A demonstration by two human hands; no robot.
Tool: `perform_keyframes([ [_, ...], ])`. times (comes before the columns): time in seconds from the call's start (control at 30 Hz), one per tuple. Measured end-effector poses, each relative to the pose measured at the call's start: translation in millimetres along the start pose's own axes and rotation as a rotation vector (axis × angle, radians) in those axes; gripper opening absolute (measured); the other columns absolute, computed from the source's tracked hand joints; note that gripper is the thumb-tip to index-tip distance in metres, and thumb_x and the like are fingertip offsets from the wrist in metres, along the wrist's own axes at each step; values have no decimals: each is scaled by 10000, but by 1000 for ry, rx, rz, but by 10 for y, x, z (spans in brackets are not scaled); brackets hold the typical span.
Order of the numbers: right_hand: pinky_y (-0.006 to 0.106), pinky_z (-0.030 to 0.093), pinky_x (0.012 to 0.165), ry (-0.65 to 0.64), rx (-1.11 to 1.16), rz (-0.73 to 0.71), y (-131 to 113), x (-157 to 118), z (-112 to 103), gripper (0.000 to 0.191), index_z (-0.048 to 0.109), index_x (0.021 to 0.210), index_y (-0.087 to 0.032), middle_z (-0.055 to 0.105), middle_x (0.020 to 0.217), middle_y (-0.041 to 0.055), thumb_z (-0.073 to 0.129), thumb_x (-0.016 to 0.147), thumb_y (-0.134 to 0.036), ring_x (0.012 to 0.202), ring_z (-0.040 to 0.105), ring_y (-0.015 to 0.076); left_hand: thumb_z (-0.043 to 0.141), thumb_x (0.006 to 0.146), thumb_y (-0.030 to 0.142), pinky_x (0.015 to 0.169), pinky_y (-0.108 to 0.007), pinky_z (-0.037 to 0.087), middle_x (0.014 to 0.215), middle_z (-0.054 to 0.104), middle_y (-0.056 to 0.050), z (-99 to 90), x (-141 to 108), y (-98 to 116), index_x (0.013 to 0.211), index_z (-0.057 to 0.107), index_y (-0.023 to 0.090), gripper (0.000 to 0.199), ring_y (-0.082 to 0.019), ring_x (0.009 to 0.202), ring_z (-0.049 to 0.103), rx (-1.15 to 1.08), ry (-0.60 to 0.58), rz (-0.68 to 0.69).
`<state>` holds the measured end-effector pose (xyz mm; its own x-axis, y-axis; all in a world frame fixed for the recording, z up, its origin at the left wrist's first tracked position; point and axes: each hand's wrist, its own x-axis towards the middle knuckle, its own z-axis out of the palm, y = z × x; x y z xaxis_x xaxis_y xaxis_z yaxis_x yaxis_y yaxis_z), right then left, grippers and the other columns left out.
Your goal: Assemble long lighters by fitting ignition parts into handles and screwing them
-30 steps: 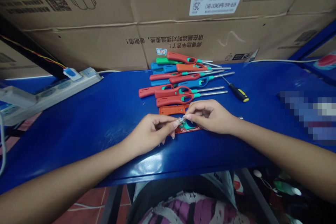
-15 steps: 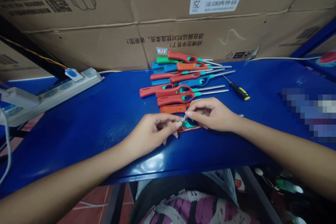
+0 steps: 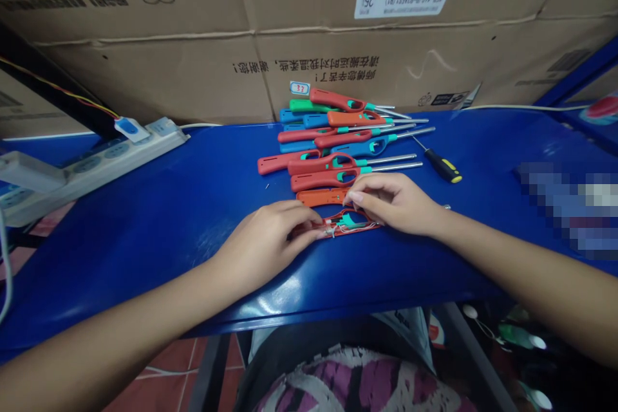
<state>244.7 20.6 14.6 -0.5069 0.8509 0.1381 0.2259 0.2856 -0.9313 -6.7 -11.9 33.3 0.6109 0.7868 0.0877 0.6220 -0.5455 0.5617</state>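
Observation:
An opened red gas lighter point(image 3: 355, 227) lies on the blue table, its teal trigger, white wires and inner parts exposed. My left hand point(image 3: 273, 235) is closed, thumb and fingers around its handle end beside a small clear part. Above the trigger, my right hand point(image 3: 398, 203) is closed in a pinch; whatever sits between its fingertips is too small to make out. Just behind the opened lighter is an orange shell half point(image 3: 318, 197), partly hidden by the right hand.
Several assembled lighters point(image 3: 323, 164) in red, blue, orange and green are piled behind my hands. A black and yellow screwdriver point(image 3: 443, 166) lies to their right. At the left stands a power strip point(image 3: 91, 170); a cardboard box point(image 3: 193, 77) forms the back.
My left hand has lowered the small clear part from above the opened lighter to its shell and shifted slightly left. My right hand has moved slightly away from the left fingertips.

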Motion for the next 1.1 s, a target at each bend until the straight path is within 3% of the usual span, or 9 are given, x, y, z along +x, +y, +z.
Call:
perform_keyframes([
  [0.23,227,421,534,-8,-123,-37,6,-13,-14,283,702,907,-144,631,758,31,603,954,-404,603,530,101,590,987,297,771,-294,518,991,711,-56,17,-23,-10,1093,768,229,218,-188,879,679,50,7,42],
  [0.33,230,431,554,-1,-175,-60,-1,-30,-11,291,721,925,-138,678,812,61,602,953,-402,659,570,120,618,964,282,693,-270,506,937,714,-49,-17,-22,10,1102,766,210,215,-171,802,671,54,7,30],
  [0.43,217,397,507,-11,-222,-99,-9,-54,-2,272,735,959,-130,675,739,40,611,948,-372,581,527,97,665,928,241,668,-261,496,885,728,-37,-61,-9,19,1033,780,197,162,-161,752,664,29,-20,1],
  [0.57,218,426,536,-58,-311,-287,-22,-74,3,194,737,1051,-150,731,829,42,630,930,-257,559,500,80,690,917,229,709,-272,515,885,739,-41,-83,3,1,963,803,206,124,-172,784,679,-6,-41,-4],
  [0.67,274,519,719,-111,-357,-489,-26,-82,-2,230,728,1117,-179,769,935,64,633,907,-178,771,615,141,664,939,233,724,-276,527,894,742,-41,-69,-10,-4,993,808,212,155,-177,809,692,4,-55,36],
  [0.77,324,545,832,-174,-417,-583,-24,-95,-4,292,716,1171,-187,781,1000,66,630,895,-145,896,637,174,622,966,241,740,-286,538,929,741,-47,-48,-35,13,1023,808,216,195,-189,844,702,67,-52,54],
  [1.1,332,573,850,-212,-537,-558,-45,-127,6,291,709,1182,-195,775,1031,68,616,907,-170,973,674,191,591,982,246,777,-312,556,940,715,-61,-3,-74,12,1035,806,209,225,-194,832,691,136,-48,41],
])
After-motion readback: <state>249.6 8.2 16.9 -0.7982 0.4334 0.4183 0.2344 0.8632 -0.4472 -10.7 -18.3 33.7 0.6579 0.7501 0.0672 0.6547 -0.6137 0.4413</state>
